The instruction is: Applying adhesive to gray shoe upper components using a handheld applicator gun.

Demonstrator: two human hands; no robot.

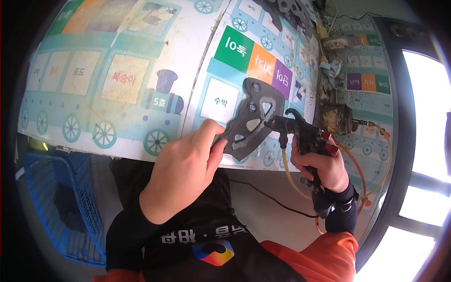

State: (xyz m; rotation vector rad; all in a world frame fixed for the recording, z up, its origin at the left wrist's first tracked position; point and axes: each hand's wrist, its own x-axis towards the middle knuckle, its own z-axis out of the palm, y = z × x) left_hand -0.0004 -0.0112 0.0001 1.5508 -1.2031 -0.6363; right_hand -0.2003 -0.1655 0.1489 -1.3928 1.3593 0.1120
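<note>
Pinched between the thumb and fingers of my left hand (185, 164) is the near left edge of a dark grey foam-like piece (240, 129). It has a wavy outline, cut-out openings and two round spots near its top, and it is held over the table's printed surface. Lighter grey, wet-looking bands run around some openings. My right hand (324, 162) is closed round the grip of a black spray gun (300, 134) with red knobs. The gun's nozzle points left at the piece, close to its right edge. A yellowish hose (287, 169) hangs from the gun.
The worktable (127, 136) is covered with train-patterned sheets. More dark cut-out pieces (293, 11) lie at its far edge. A grimy glue-crusted container (336, 117) with hoses stands at the right. At the lower left is a blue plastic basket (66, 202). A bright glass door (425, 117) borders the right.
</note>
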